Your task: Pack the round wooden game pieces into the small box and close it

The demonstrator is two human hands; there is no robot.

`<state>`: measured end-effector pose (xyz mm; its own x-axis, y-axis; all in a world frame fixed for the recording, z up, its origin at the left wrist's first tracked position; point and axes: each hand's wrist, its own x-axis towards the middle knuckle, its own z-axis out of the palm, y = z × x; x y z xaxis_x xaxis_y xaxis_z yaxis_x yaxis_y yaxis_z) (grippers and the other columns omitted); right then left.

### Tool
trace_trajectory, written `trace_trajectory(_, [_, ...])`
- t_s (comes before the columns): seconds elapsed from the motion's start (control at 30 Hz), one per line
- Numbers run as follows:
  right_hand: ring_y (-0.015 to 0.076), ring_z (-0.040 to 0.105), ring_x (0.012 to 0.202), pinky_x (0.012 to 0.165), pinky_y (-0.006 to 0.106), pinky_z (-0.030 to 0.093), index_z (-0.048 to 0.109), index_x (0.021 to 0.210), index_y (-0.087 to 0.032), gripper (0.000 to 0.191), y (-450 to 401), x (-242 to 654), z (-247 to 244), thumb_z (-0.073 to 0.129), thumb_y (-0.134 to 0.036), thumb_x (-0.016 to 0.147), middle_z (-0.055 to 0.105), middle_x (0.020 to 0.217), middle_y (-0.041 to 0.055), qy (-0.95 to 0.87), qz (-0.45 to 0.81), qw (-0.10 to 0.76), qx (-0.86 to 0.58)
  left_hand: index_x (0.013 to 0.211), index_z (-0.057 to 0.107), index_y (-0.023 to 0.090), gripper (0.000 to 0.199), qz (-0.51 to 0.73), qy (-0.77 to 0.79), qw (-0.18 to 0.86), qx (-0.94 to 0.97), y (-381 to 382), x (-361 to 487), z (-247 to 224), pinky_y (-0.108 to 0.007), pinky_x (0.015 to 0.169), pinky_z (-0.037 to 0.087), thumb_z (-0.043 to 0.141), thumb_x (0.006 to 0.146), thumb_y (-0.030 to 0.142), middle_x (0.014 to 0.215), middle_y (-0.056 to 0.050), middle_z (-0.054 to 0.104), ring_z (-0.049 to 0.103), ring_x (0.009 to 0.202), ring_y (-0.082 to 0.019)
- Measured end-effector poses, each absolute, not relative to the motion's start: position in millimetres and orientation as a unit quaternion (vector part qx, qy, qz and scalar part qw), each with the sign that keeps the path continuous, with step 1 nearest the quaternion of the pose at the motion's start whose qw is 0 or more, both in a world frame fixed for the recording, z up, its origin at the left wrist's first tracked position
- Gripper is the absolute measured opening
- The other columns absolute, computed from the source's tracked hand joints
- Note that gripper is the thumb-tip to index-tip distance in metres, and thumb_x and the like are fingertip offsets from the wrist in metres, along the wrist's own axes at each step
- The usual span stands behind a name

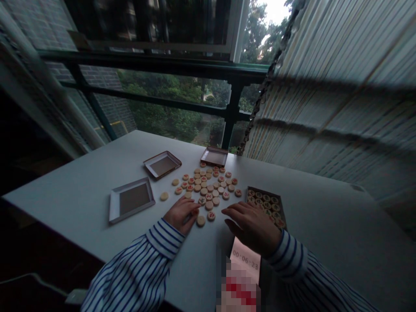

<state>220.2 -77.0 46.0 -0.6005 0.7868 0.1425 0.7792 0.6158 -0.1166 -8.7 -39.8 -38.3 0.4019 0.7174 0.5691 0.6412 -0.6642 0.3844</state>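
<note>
Many round wooden xiangqi pieces [209, 205] lie spread in the middle of the white table, some with red characters up, others blank side up. My left hand [180, 213] is at their near left edge, its thumb and fingers closed around a xiangqi piece [195, 212] that shows only in part. To the right, my right hand [251, 223] hovers with outstretched fingers and holds nothing visible. Beyond its wrist is a box [284, 212] with xiangqi pieces set in rows; the hand hides the box's near left part.
Three shallow trays or lids stand around the pieces: a grey one [114, 208] at left, a brown-edged one [178, 164] behind it, another [214, 164] at the back. A phone [246, 255] showing a timer lies below my right hand. A window railing [162, 97] borders the far side.
</note>
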Motion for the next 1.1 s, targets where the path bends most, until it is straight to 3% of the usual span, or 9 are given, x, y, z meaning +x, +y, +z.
trace_trajectory(1.1, [0.0179,0.055,0.083,0.072,0.031,0.038,0.057,0.098,-0.018,0.021,-70.1,240.8,60.8,0.043,-0.024,0.083,0.062,0.089,0.007,-0.883,-0.015,0.113,-0.456,0.104,0.051,0.016,0.03,0.395,0.346,0.056,0.849,-38.8,11.0,-5.7,-0.036,0.08,0.044,0.051,0.074,0.017,0.082,-0.006,0.065,0.059,0.081,-0.017])
